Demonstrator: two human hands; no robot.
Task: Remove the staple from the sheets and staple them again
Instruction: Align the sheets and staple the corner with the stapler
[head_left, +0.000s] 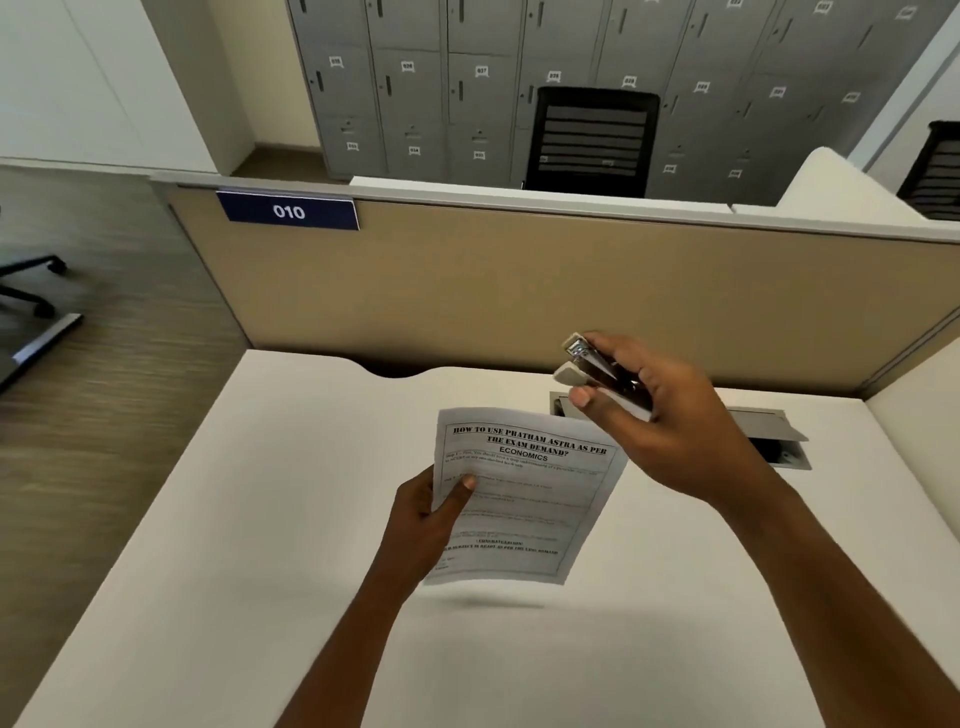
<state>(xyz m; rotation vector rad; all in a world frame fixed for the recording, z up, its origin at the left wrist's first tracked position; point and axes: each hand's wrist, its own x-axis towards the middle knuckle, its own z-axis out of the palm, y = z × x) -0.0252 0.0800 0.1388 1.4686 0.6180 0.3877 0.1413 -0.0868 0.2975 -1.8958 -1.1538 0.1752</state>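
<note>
White office desk (260, 519) seen from above, backed by a beige partition (519, 280) with a blue sign (288, 211) reading 010. The left hand (423, 514) pinches printed sheets (524, 499) by their left edge, thumb on top, holding them in the air over the middle of the desk. The right hand (665, 421) is wrapped around a small stapler (597, 371), raised near the sheets' top right corner. The paper looks light and floppy, so it probably needs support close to whichever corner is worked. The stapler looks rigid and easy to grip. No staple can be made out. An open cable hatch (769, 421) sits at the desk's back edge, beneath the right hand. Grey lockers (467, 78) and a black chair (592, 140) stand beyond the partition.
</note>
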